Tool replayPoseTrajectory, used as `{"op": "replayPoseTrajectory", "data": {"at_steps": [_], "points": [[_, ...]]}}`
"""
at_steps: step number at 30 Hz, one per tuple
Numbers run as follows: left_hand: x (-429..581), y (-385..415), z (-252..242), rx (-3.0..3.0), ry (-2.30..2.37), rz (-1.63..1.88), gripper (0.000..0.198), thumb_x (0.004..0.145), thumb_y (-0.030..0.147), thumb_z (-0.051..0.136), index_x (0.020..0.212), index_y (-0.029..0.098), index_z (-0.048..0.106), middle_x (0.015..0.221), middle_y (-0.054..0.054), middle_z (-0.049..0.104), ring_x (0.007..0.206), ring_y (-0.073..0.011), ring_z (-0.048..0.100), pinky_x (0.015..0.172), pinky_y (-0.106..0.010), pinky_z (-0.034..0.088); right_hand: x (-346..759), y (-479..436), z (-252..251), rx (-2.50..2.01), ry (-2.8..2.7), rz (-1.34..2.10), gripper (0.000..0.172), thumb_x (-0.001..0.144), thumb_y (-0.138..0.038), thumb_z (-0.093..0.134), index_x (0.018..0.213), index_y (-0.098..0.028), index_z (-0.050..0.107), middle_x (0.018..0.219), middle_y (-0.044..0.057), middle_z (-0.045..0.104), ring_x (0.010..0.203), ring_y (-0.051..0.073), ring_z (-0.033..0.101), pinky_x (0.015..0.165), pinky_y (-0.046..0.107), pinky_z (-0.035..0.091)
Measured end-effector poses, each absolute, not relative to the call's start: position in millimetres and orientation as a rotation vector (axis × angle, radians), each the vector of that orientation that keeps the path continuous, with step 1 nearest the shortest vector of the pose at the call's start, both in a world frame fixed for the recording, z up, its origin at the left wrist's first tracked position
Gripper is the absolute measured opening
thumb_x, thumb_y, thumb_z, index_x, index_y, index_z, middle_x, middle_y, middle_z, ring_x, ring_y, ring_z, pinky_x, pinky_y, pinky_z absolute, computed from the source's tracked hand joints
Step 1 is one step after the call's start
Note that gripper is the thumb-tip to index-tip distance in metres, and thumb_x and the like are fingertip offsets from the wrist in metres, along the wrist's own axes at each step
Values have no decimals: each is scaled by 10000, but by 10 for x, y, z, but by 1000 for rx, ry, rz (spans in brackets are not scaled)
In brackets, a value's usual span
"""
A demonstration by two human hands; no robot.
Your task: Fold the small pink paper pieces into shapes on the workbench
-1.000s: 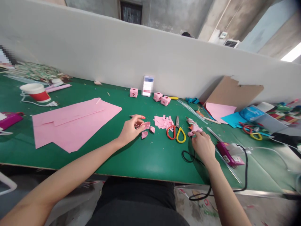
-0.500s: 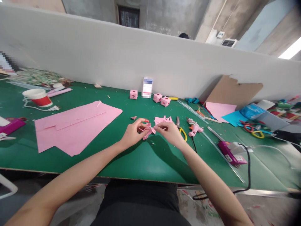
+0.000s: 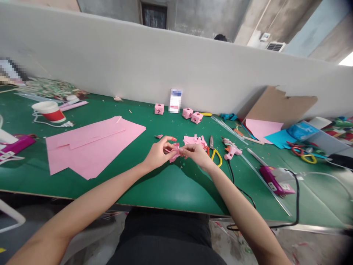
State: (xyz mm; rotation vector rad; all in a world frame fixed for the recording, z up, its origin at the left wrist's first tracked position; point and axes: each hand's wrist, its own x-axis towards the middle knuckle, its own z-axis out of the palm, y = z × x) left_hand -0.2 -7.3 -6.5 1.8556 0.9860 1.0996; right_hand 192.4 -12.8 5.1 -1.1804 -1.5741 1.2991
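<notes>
Just above the green table, my left hand [image 3: 160,151] is closed on a small folded pink paper piece [image 3: 174,156]. The thumb and fingers of my right hand [image 3: 194,151] pinch the right side of the same piece, and my fingertips hide much of it. Cut pink paper strips [image 3: 193,140] lie just behind my right hand. Scissors [image 3: 216,155] with yellow and red handles rest to its right. Beyond them is a pink glue gun [image 3: 232,150] with a black cord. A pink scrap [image 3: 158,136] lies behind my left hand.
Large pink paper sheets [image 3: 91,151] cover the table's left side. Pink paper cubes [image 3: 159,109] stand near the white partition [image 3: 124,62]. A paper cup [image 3: 49,111] is at far left. On the right are a purple power strip [image 3: 275,181], clear sticks [image 3: 266,184] and leaning cardboard [image 3: 281,110].
My right fingers have come closer to my left on the pink paper piece, where a small flap showed between them before. The whole view has shifted slightly.
</notes>
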Motion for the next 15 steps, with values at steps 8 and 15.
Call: {"op": "replayPoseTrajectory", "data": {"at_steps": [8, 15], "points": [[22, -90, -81, 1806, 975, 1058, 418, 781, 297, 701, 1135, 180, 511, 840, -31, 732, 763, -179, 719, 738, -298, 580, 1927, -125, -37, -1285, -1707, 1106, 384, 718, -525, 734, 765, -147, 688, 647, 22, 649, 588, 133, 555, 580, 273, 429], [22, -58, -112, 1724, 969, 1057, 422, 760, 309, 726, 1102, 184, 513, 818, -26, 727, 752, -185, 722, 724, -305, 588, 1837, -209, -107, -1240, -2003, 573, 157, 906, -300, 561, 828, -173, 610, 809, 58, 665, 713, 167, 596, 678, 307, 467]]}}
